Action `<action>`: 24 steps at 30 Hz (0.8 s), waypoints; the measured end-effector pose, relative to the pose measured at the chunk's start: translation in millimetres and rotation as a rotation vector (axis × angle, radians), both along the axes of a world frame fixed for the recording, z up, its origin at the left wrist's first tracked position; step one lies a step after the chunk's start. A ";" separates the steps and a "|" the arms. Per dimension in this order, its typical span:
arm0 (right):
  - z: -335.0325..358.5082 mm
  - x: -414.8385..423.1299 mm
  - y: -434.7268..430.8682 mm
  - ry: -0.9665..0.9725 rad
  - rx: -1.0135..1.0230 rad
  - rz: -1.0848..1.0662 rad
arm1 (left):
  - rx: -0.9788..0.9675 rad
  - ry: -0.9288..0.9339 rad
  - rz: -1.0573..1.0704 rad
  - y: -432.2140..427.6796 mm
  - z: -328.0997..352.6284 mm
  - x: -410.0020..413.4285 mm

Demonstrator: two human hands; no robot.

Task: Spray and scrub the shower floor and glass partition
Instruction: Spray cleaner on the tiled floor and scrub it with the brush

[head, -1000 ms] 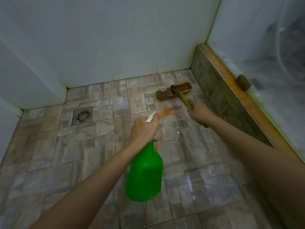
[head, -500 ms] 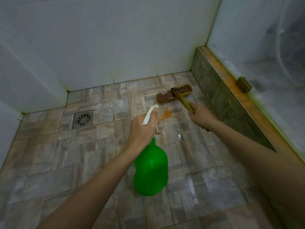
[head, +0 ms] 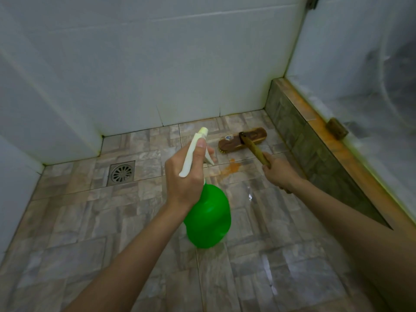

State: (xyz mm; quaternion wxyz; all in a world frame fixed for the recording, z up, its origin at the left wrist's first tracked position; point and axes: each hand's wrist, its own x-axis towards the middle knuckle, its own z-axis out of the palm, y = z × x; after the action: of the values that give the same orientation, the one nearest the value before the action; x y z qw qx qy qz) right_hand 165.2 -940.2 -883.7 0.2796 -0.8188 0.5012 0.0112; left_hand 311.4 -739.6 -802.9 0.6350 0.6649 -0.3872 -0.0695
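Observation:
My left hand (head: 185, 176) grips the white trigger head of a green spray bottle (head: 208, 218), held above the tiled shower floor (head: 90, 221) with its nozzle pointing toward the back wall. My right hand (head: 279, 171) holds the wooden handle of a scrub brush (head: 242, 140), whose brown head rests bristles-down on the floor near the far right corner. An orange stain (head: 231, 167) lies on the tiles between the bottle's nozzle and the brush. The frosted glass partition (head: 360, 75) rises on the right.
A square metal drain (head: 121, 173) sits in the floor at the back left. White tiled walls (head: 157, 64) close the back and left. A raised tiled curb (head: 319, 145) with an orange-stained top and a small brown bracket (head: 337, 131) runs under the glass.
My left hand has lifted and tilted the spray bottle upward, so the nozzle now points higher. The brush and my right hand have barely shifted.

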 end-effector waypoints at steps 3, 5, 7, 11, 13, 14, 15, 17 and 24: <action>0.7 0.2 1.0 -0.006 -0.003 0.011 | 0.037 0.019 0.006 0.5 2.1 -3.0; 1.4 0.4 1.6 -0.011 0.001 0.013 | 0.055 0.019 0.024 2.1 -0.5 -1.7; 2.4 0.4 2.1 -0.001 -0.005 0.012 | 0.060 0.023 0.006 2.9 -2.5 -0.4; 2.5 -0.1 3.4 0.006 -0.014 0.012 | 0.088 0.066 0.007 3.2 -3.0 -3.9; 3.1 0.0 3.0 0.003 -0.003 0.015 | 0.075 0.051 -0.002 3.8 -4.1 -3.4; 3.6 -0.1 2.7 0.005 0.001 0.017 | 0.074 0.051 -0.015 3.6 -5.2 -3.3; 3.8 -0.5 2.9 0.010 0.000 0.019 | 0.080 0.069 -0.015 3.8 -5.2 -3.9; 3.2 -0.6 3.1 0.014 -0.010 0.024 | 0.082 0.120 0.007 3.1 -4.5 -4.4; -1.6 -0.1 0.8 0.027 -0.045 0.036 | 0.195 0.168 -0.049 1.5 -5.9 -3.1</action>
State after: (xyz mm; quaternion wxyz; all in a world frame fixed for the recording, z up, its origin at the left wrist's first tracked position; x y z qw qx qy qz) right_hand 165.0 -939.4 -885.4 0.2541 -0.8336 0.4902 0.0158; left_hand 308.3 -738.1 -808.8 0.5955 0.7057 -0.3401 -0.1777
